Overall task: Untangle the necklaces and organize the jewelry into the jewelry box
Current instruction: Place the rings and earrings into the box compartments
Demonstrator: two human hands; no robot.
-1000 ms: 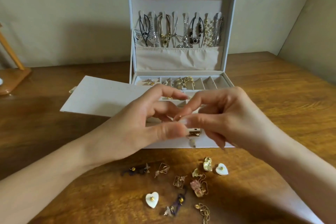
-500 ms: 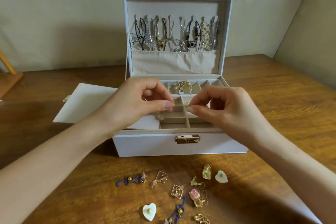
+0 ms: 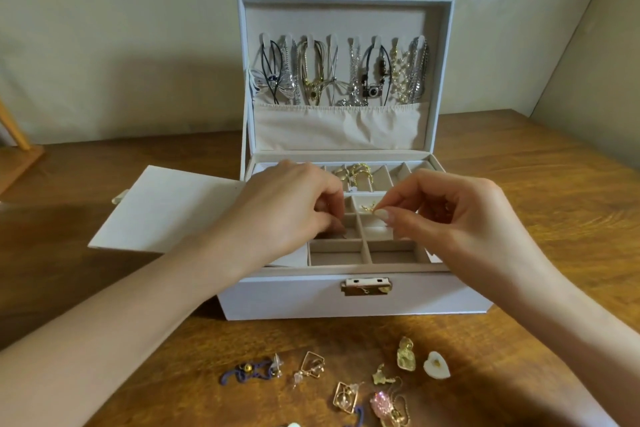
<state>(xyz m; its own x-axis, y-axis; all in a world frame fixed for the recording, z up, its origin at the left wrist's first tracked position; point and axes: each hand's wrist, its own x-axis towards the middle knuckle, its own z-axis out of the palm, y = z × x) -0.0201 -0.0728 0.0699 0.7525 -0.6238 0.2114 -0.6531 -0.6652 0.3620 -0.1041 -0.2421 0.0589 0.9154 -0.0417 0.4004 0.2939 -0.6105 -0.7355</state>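
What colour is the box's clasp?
The clasp is gold; the head view shows it best.

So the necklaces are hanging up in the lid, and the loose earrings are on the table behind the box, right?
Not quite. The necklaces do hang in the lid, but the loose earrings lie on the table in front of the jewelry box, on the side nearest the person, not behind it. The head view shows this.

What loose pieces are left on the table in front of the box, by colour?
Gold pieces: 4
Purple pieces: 2, one cut off by the frame
White pieces: 2, one barely in view
Pink piece: 1
Total: 9
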